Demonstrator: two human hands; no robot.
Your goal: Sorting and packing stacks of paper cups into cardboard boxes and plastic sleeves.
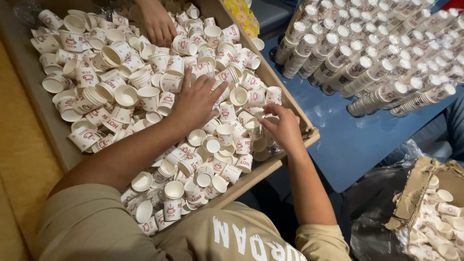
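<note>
My left hand [193, 102] lies spread open on loose white paper cups [145, 96] in the brown cardboard tray [48, 121]; my right hand [282, 128] pinches cups at centre; stacked cup sleeves [377, 63] cover the blue counter [348, 145] upper right.

Short-sleeved tee, khaki-tan, soft knit with loose folds; sleeve hems end above the elbows at 7 and 5 o'clock. Large white block lettering runs across the chest. Forearms bare; left hand [194, 100] and right hand [285, 128] ungloved, no rings or watch seen.
</note>
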